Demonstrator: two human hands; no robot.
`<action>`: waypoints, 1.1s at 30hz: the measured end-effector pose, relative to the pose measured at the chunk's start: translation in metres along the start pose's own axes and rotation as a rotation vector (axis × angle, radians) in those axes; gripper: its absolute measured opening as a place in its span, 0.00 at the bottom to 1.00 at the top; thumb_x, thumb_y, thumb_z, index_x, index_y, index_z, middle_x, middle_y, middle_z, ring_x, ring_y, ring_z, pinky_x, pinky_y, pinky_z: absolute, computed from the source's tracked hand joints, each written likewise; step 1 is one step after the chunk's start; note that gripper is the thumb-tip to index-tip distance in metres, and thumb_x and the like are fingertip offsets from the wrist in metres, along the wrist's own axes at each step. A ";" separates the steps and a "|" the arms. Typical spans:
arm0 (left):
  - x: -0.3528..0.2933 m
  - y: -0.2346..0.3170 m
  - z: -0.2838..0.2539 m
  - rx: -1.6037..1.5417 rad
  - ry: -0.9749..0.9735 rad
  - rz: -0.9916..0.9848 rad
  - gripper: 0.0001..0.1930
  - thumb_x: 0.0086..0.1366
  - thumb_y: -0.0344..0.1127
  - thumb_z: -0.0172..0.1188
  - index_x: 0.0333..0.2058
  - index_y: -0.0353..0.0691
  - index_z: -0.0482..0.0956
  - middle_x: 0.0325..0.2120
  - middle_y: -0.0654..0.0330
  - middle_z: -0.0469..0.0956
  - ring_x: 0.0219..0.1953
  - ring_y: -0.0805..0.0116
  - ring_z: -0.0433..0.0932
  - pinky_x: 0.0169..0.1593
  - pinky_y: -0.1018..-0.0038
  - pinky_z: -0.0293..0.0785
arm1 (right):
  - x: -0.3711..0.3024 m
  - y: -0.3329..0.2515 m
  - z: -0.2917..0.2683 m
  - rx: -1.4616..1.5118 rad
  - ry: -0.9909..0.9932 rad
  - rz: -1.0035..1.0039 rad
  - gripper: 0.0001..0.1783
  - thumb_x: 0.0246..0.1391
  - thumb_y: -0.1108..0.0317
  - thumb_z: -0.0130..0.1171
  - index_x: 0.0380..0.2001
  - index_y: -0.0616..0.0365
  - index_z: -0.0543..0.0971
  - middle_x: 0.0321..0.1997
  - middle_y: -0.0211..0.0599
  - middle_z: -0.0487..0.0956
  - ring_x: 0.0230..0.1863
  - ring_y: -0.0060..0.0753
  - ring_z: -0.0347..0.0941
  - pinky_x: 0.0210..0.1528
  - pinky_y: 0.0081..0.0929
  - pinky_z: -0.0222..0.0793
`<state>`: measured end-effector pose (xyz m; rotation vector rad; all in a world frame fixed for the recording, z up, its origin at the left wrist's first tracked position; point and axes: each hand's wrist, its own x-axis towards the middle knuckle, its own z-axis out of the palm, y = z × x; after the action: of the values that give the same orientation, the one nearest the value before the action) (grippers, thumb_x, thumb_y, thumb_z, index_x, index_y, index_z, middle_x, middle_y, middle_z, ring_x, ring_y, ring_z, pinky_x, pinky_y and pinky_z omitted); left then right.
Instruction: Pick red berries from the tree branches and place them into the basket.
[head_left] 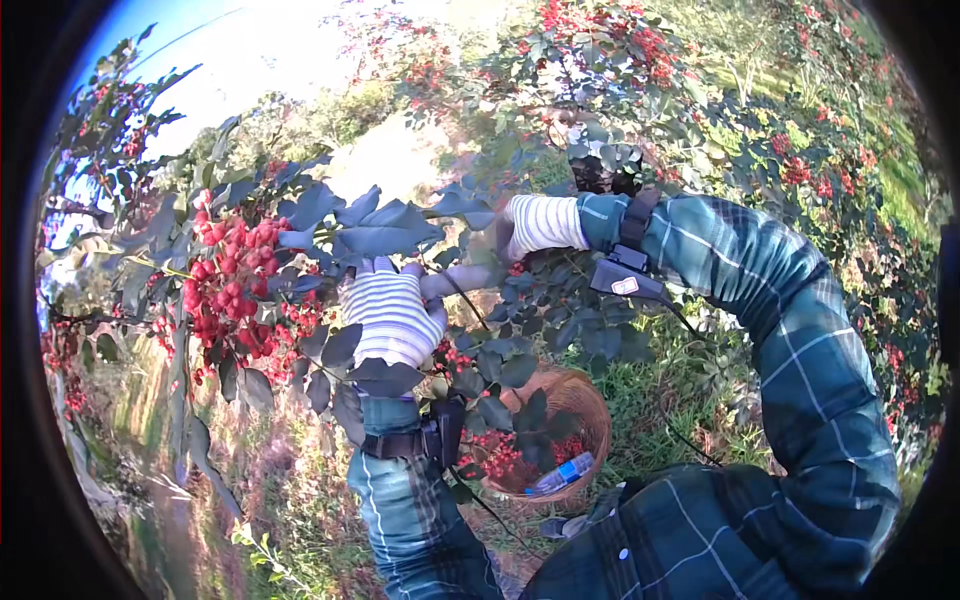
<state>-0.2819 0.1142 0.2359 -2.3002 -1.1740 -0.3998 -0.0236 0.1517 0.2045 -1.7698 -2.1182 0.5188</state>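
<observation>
A leafy branch is clasped in the left grip; beside it, red berries. Right grip: closure cannot be told. Below, a basket.

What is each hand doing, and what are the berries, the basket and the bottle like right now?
Left hand: gloved, raised among the leaves, grip closed around a twig, it seems.
Right hand: gloved, reaching into the branch, fingertips hidden by leaves.
Red berry cluster: on the branch, beside the left hand.
Basket: upright on the grass, partly filled with red berries.
Plastic bottle: lying in the basket.
</observation>
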 end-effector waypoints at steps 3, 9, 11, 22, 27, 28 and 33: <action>-0.001 -0.001 -0.001 -0.012 -0.008 0.000 0.22 0.45 0.46 0.63 0.41 0.48 0.81 0.38 0.52 0.76 0.46 0.54 0.73 0.51 0.54 0.67 | -0.004 -0.006 0.002 0.068 -0.105 -0.023 0.24 0.35 0.57 0.71 0.37 0.60 0.83 0.31 0.40 0.83 0.32 0.36 0.78 0.36 0.33 0.72; 0.000 -0.002 0.002 -0.013 0.039 -0.003 0.22 0.44 0.47 0.64 0.40 0.48 0.81 0.37 0.53 0.75 0.46 0.54 0.73 0.53 0.54 0.66 | -0.003 -0.017 0.003 -0.146 -0.073 0.015 0.27 0.37 0.59 0.69 0.44 0.55 0.81 0.39 0.38 0.83 0.38 0.35 0.78 0.41 0.31 0.73; -0.001 -0.002 0.003 -0.018 0.040 0.001 0.22 0.44 0.47 0.64 0.40 0.48 0.81 0.37 0.52 0.75 0.46 0.54 0.73 0.53 0.54 0.66 | -0.004 -0.012 -0.004 0.012 -0.131 -0.033 0.27 0.36 0.60 0.69 0.45 0.55 0.81 0.40 0.38 0.83 0.39 0.35 0.78 0.41 0.31 0.73; -0.002 -0.005 0.007 -0.058 0.009 -0.020 0.25 0.43 0.46 0.65 0.43 0.46 0.80 0.39 0.50 0.75 0.48 0.51 0.73 0.54 0.52 0.67 | -0.002 -0.042 0.012 -0.254 -0.030 0.011 0.25 0.31 0.67 0.66 0.40 0.55 0.81 0.35 0.44 0.82 0.37 0.42 0.78 0.40 0.32 0.73; -0.002 -0.008 0.011 -0.074 0.040 -0.011 0.24 0.43 0.46 0.65 0.42 0.46 0.80 0.38 0.49 0.75 0.47 0.50 0.73 0.54 0.53 0.67 | 0.010 -0.048 0.001 -0.291 -0.164 0.091 0.25 0.32 0.69 0.68 0.41 0.57 0.82 0.34 0.41 0.83 0.36 0.37 0.79 0.39 0.32 0.74; -0.002 -0.009 0.011 -0.074 0.048 0.001 0.24 0.43 0.46 0.65 0.42 0.46 0.80 0.38 0.49 0.75 0.47 0.50 0.73 0.53 0.53 0.68 | 0.010 -0.042 -0.004 -0.137 -0.184 0.139 0.25 0.32 0.71 0.69 0.41 0.58 0.82 0.34 0.39 0.83 0.35 0.35 0.78 0.38 0.31 0.74; -0.004 -0.009 0.014 -0.085 0.066 0.003 0.22 0.43 0.46 0.64 0.38 0.43 0.80 0.35 0.50 0.76 0.44 0.51 0.73 0.48 0.53 0.70 | 0.019 -0.026 -0.004 -0.212 -0.196 0.064 0.26 0.32 0.71 0.69 0.43 0.57 0.80 0.33 0.39 0.83 0.36 0.35 0.78 0.39 0.31 0.74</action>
<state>-0.2913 0.1244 0.2254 -2.3416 -1.1417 -0.5303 -0.0472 0.1664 0.2204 -1.9791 -2.3310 0.5191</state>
